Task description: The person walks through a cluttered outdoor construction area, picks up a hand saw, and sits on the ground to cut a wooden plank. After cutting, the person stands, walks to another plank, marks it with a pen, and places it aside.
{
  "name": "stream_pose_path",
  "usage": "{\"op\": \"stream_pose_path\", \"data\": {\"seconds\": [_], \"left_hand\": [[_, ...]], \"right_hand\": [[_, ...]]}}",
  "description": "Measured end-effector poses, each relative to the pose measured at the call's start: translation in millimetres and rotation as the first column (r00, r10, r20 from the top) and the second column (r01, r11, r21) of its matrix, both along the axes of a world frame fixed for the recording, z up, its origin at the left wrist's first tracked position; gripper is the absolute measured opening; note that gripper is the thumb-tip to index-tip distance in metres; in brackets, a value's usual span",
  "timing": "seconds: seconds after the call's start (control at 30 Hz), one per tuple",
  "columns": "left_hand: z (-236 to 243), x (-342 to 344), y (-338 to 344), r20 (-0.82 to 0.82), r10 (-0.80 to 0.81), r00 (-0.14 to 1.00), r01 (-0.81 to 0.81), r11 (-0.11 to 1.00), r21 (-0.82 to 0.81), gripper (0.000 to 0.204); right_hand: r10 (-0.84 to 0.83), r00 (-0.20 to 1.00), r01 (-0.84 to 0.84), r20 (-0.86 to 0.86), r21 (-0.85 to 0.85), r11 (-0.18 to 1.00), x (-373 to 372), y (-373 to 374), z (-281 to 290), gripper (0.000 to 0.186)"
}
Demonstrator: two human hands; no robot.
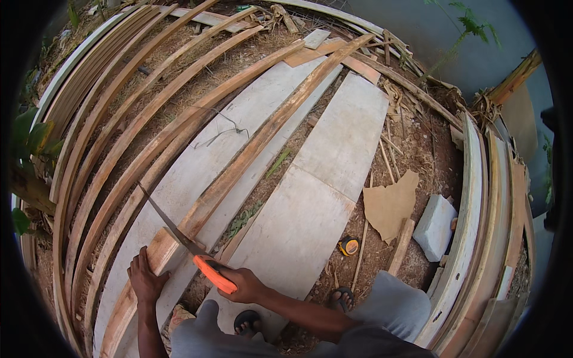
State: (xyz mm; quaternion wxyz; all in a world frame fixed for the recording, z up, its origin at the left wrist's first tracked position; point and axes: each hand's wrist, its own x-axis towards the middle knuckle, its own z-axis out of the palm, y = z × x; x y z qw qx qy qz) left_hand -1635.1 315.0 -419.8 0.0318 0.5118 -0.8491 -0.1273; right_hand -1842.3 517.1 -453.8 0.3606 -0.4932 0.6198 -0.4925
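Observation:
My right hand [246, 285] is closed around the orange handle of a handsaw [179, 232]. Its dark blade lies across a long wooden beam [239, 164] and points to the far left. On the near side of the blade, my left hand [147, 277] presses on the beam, fingers over its left edge and thumb on top. The beam runs from near my left knee to the far end of the ground. Whether the teeth have cut into the wood cannot be made out.
Pale boards [286, 238] lie under and beside the beam. Several long timbers [134, 161] stretch along the left, more planks [462, 238] along the right. A yellow-and-black tape measure [348, 245], torn brown cardboard [391, 206] and a white block [434, 228] rest on the soil at right.

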Motion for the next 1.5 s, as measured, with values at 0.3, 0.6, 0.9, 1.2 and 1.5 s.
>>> {"op": "stream_pose_path", "data": {"seconds": [0.3, 0.6, 0.9, 1.2, 1.5], "left_hand": [[-27, 49, 1, -0.016, -0.042, 0.999, 0.041, 0.995, -0.093, 0.091], [-16, 43, 0, 0.005, -0.031, 1.0, 0.031, 0.998, -0.059, 0.097], [15, 59, -5, 0.025, -0.042, 0.999, 0.041, 0.998, 0.046, 0.1], [12, 95, -17, 0.05, -0.072, 0.996, 0.069, 0.996, 0.064, 0.102], [-34, 142, -11, -0.045, 0.01, 0.999, -0.011, 1.0, -0.01, 0.105]], "right_hand": [[0.061, 0.989, -0.049, -0.132, 0.092, 0.995, 25, -5, -26, 0.042], [0.096, 0.994, -0.062, -0.049, 0.466, 0.883, -55, -58, -53, 0.045], [0.056, 0.847, -0.265, 0.529, 0.328, 0.907, 30, -110, -116, 0.056], [-0.197, 0.171, -0.47, 0.965, 0.256, 0.845, 68, -75, -146, 0.047], [0.101, 0.787, -0.53, 0.609, 0.583, 0.616, -12, -3, -81, 0.06]]}}
